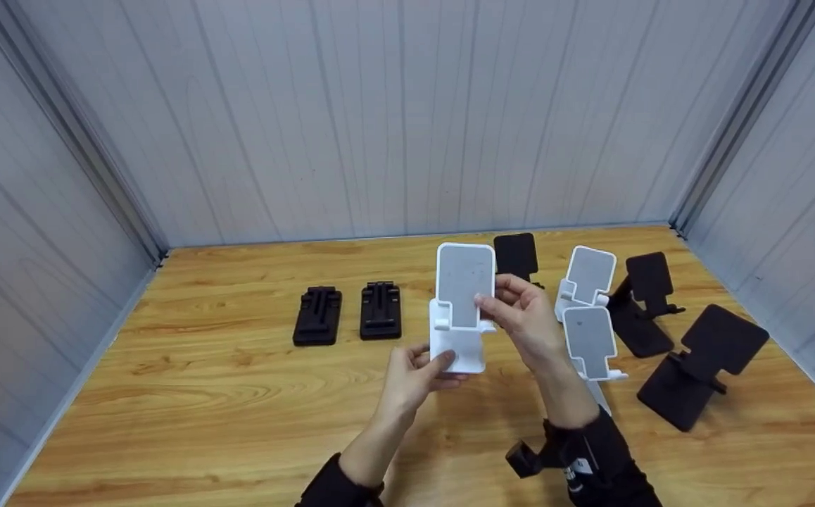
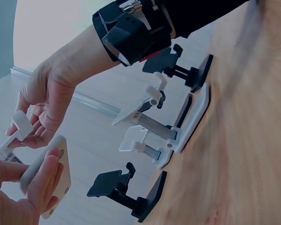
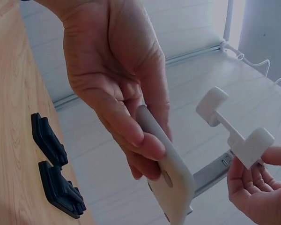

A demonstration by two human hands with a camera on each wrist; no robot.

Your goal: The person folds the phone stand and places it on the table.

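Note:
A white phone stand [image 1: 465, 282] with a grey pad is held up over the table, its plate raised on an arm above the base. My left hand [image 1: 414, 380] grips the base, thumb on its front face; in the left wrist view the fingers curl round the base [image 2: 61, 180], whose underside has round feet. With thumb and fingers my right hand [image 1: 527, 320] pinches the right edge of the plate. From the right wrist view, the two white support hooks [image 3: 213, 105] and the grey telescopic arm [image 3: 213, 173] show between the hands.
Two folded black phone stands [image 1: 317, 317] lie left of my hands. To the right stand several unfolded ones: two white stands [image 1: 590, 341] beside my right forearm, and black stands [image 1: 721, 345] around them. Another black stand [image 1: 516, 255] is behind the held one. Panel walls [image 1: 379, 127] enclose the table.

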